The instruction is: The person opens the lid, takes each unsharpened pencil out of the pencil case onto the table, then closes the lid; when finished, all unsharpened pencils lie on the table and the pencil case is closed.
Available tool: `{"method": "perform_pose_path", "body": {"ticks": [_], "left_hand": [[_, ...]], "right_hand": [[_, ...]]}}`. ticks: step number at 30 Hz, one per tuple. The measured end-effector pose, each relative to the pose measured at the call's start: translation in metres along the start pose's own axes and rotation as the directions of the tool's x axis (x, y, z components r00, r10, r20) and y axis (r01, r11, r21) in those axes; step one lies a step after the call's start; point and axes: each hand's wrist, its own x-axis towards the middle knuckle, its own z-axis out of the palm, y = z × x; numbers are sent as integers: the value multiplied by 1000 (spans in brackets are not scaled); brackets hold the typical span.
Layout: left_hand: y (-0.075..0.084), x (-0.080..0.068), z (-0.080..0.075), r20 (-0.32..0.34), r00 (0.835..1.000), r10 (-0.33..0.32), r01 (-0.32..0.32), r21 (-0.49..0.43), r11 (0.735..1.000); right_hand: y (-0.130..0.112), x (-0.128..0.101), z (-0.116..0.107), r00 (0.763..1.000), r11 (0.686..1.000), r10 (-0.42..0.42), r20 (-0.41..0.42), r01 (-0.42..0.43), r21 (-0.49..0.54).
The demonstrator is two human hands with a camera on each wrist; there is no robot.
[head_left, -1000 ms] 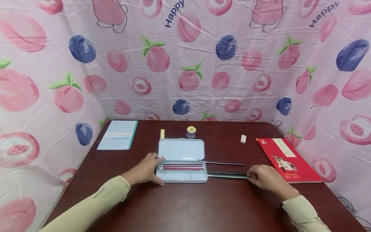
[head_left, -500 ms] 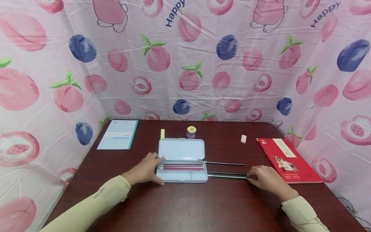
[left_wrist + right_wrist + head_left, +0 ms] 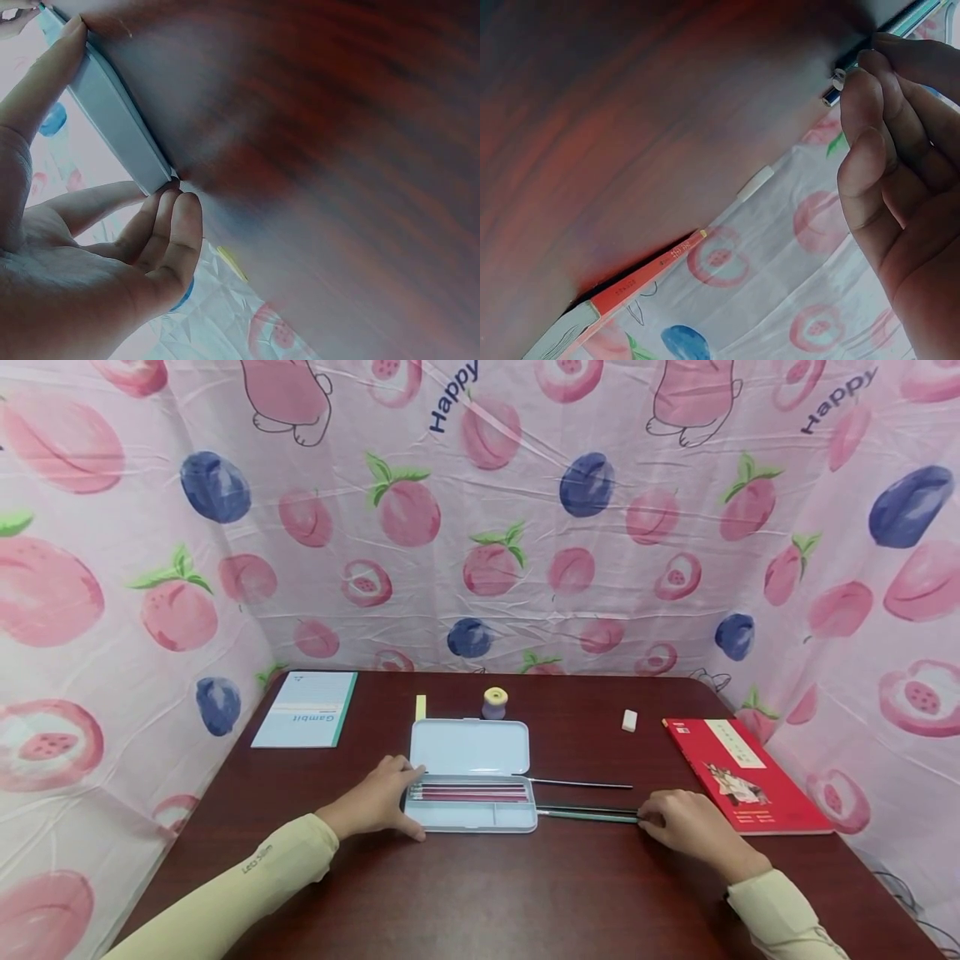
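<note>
A pale blue pencil case (image 3: 470, 816) lies with its lid raised, several dark and red pencils (image 3: 472, 792) in its rear compartment. My left hand (image 3: 377, 797) holds the case by its left end, thumb at the front corner and fingers round the back corner; the left wrist view shows them on the case's side (image 3: 120, 112). To the right of the case lie a green pencil (image 3: 588, 817) and a dark pencil (image 3: 585, 807), side by side. My right hand (image 3: 678, 822) pinches the green pencil by its right end; whether it touches the dark one too, I cannot tell.
Another dark pencil (image 3: 581, 783) lies right of the hinge. Behind the case are a yellow strip (image 3: 421, 707) and a yellow-and-purple spool-shaped item (image 3: 494, 702). A white eraser (image 3: 629, 720) and red book (image 3: 750, 777) lie right, a light blue notebook (image 3: 303, 710) left.
Both hands stay in nearly the same place. The green pencil's side shows slightly more plainly now, as if turned a little; the case has not moved.
</note>
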Motion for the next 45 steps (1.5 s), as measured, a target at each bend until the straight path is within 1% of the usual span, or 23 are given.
{"method": "perform_pose_path", "body": {"ticks": [6,13,18,25,31,37,45], "left_hand": [[0,0,-1,4,1000,-4,4,-2,1000],[-1,1,0,0,1000,-12,12,7,1000],[0,0,0,-4,1000,-13,13,7,1000],[-1,1,2,-9,1000,-11,11,-1,1000],[-2,2,2,-12,1000,-17,17,-8,1000],[-2,1,3,-11,1000,-18,18,-8,1000],[-3,2,3,-15,1000,-18,18,-7,1000]], "right_hand": [[-3,7,-1,999,999,-5,-41,6,37],[-20,26,-5,988,994,-96,-123,101,31],[-38,44,-6,979,987,-144,-144,152,48],[-66,69,-5,977,982,-162,-140,173,72],[-85,91,-1,975,977,-181,-132,193,86],[-98,105,8,968,968,-224,-109,235,90],[-106,114,18,960,959,-256,-117,268,97]]}}
